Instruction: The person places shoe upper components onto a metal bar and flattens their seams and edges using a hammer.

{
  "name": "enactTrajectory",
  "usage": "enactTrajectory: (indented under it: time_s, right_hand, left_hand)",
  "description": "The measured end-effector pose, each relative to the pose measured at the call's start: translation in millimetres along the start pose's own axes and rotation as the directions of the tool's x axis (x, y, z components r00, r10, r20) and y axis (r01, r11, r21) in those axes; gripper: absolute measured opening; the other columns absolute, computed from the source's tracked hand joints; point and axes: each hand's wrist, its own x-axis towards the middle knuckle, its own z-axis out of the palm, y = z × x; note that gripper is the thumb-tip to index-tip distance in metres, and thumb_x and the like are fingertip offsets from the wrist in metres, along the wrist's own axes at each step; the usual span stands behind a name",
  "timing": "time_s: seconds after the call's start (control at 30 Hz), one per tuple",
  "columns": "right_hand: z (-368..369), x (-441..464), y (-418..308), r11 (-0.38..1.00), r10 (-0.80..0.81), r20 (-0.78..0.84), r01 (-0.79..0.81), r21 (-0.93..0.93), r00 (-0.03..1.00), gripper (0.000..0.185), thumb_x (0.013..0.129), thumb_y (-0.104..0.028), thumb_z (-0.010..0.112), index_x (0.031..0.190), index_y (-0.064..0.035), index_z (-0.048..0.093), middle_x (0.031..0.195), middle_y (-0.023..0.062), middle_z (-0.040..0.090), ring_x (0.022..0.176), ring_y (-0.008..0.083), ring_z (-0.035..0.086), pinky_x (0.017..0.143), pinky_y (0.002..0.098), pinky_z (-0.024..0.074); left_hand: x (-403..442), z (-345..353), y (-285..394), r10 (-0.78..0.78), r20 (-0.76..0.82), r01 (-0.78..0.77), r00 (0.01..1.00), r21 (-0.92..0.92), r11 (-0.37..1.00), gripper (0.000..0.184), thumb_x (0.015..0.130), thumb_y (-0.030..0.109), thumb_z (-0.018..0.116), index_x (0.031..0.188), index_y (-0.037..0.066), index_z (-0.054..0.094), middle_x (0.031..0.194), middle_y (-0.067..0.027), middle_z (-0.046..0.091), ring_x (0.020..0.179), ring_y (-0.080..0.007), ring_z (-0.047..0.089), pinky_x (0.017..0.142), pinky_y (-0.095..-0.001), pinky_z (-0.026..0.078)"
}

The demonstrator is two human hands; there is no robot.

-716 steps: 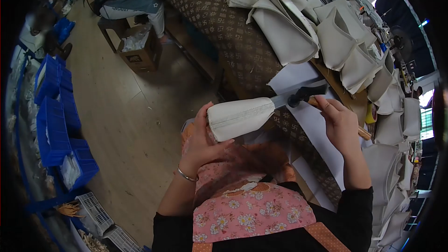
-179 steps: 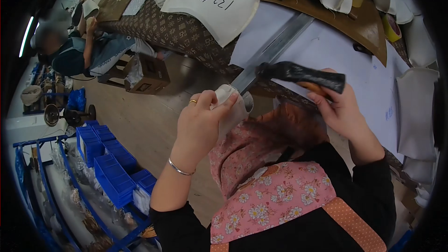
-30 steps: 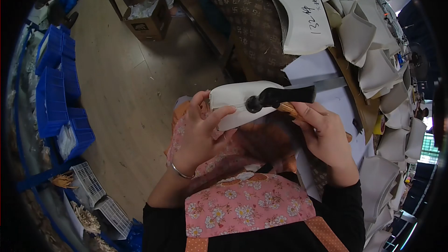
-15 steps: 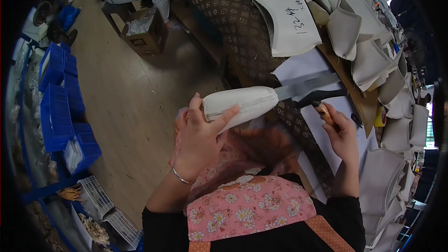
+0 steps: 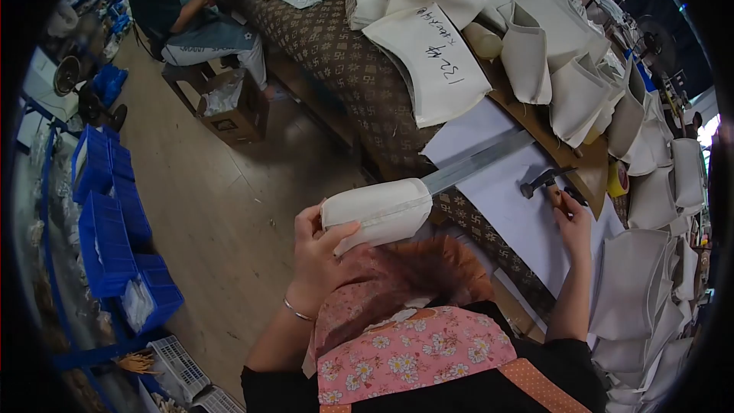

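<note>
A white, tube-like sewn piece [image 5: 378, 213] with a seam along its side is fitted over the end of a flat metal bar [image 5: 482, 161]. My left hand [image 5: 325, 248] grips the piece at its near end, thumb on the seam side and fingers around the back. In my right hand [image 5: 573, 220] is a hammer [image 5: 546, 180] with a dark head and a wooden handle, held over the white sheet [image 5: 508, 195], apart from the sewn piece. Whether the hammer touches the sheet I cannot tell.
White sewn pieces [image 5: 527, 53] are heaped along the table, one panel [image 5: 432, 65] with handwriting. A yellow tape roll [image 5: 618, 178] lies at the right. Blue bins [image 5: 115, 241] stand at left. A co-worker [image 5: 180, 15] sits at the table's far end near a cardboard box [image 5: 237, 118].
The hammer has moved away from the sewn piece, to the right over the sheet. My left hand now holds the piece nearer its end. The view has tilted up, showing more of the co-worker.
</note>
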Motion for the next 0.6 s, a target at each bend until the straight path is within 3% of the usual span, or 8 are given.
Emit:
enactTrajectory:
  time_s: [0.1,0.23,0.3,0.37,0.5,0.57,0.6]
  right_hand:
    - [8,2,-7,0.997,0.077,-0.052,-0.076,0.012,0.996,0.042,0.084,-0.003,0.066,0.126,-0.0009,0.064,0.100,0.0082,0.070,0.090,0.0185,0.067,0.085,0.0299,0.0510]
    - [14,5,5,0.997,0.010,-0.034,-0.008,0.078,0.999,0.041,0.084,-0.002,0.064,0.125,-0.0009,0.064,0.105,0.0110,0.069,0.093,0.0214,0.067,0.085,0.0319,0.0511]
    - [16,1,6,0.995,-0.007,-0.041,0.011,0.103,0.999,0.040,0.084,-0.003,0.064,0.124,-0.0009,0.063,0.107,0.0126,0.069,0.094,0.0247,0.067,0.085,0.0340,0.0516]
    - [18,-7,-10,0.959,-0.136,-0.087,0.109,-0.264,0.987,0.042,0.084,-0.004,0.063,0.126,-0.0027,0.059,0.111,0.0162,0.067,0.099,0.0342,0.065,0.086,0.0410,0.0519]
    - [29,-9,-24,0.911,-0.191,-0.157,0.116,-0.396,0.969,0.043,0.083,-0.005,0.063,0.125,-0.0048,0.056,0.116,0.0181,0.064,0.103,0.0399,0.061,0.087,0.0463,0.0509]
    - [29,-7,-23,0.921,-0.160,-0.129,0.101,-0.377,0.979,0.042,0.082,-0.005,0.062,0.124,-0.0053,0.056,0.116,0.0172,0.064,0.104,0.0387,0.061,0.087,0.0465,0.0510]
    - [29,-7,-23,0.925,-0.155,-0.136,0.095,-0.368,0.979,0.042,0.082,-0.005,0.062,0.124,-0.0053,0.056,0.116,0.0172,0.064,0.104,0.0387,0.061,0.087,0.0465,0.0510]
  left_hand:
    - [-5,-2,-1,0.044,-0.015,-0.044,0.999,-0.005,0.999,0.061,0.063,0.017,0.092,0.118,0.018,0.066,0.134,-0.0178,0.042,0.120,-0.0375,0.052,0.100,-0.0461,0.046]
    - [-20,-30,-13,0.058,0.011,-0.058,0.998,0.015,0.998,0.059,0.063,0.016,0.092,0.116,0.015,0.065,0.135,-0.0180,0.044,0.121,-0.0358,0.052,0.101,-0.0437,0.045]
    - [-35,-61,-25,-0.087,-0.064,0.090,0.994,0.042,0.995,0.058,0.062,0.014,0.092,0.113,0.013,0.065,0.138,-0.0176,0.045,0.121,-0.0331,0.052,0.101,-0.0421,0.044]
    - [-55,-97,-40,-0.201,-0.172,0.207,0.964,0.019,0.978,0.055,0.060,0.010,0.092,0.108,0.012,0.065,0.132,-0.0148,0.047,0.118,-0.0296,0.053,0.100,-0.0405,0.045]
    - [-44,-176,-29,-0.252,-0.320,0.316,0.913,0.166,0.934,0.050,0.062,0.003,0.087,0.106,0.009,0.063,0.131,-0.0121,0.046,0.118,-0.0267,0.051,0.099,-0.0384,0.044]
    - [-6,-198,-14,-0.166,-0.412,0.284,0.896,0.243,0.928,0.050,0.066,0.004,0.087,0.109,0.008,0.064,0.134,-0.0127,0.045,0.121,-0.0272,0.050,0.098,-0.0382,0.045]
    - [19,-206,-5,-0.015,-0.430,0.225,0.903,0.443,0.868,0.049,0.069,0.006,0.086,0.112,0.008,0.064,0.136,-0.0128,0.043,0.122,-0.0275,0.050,0.099,-0.0386,0.046]
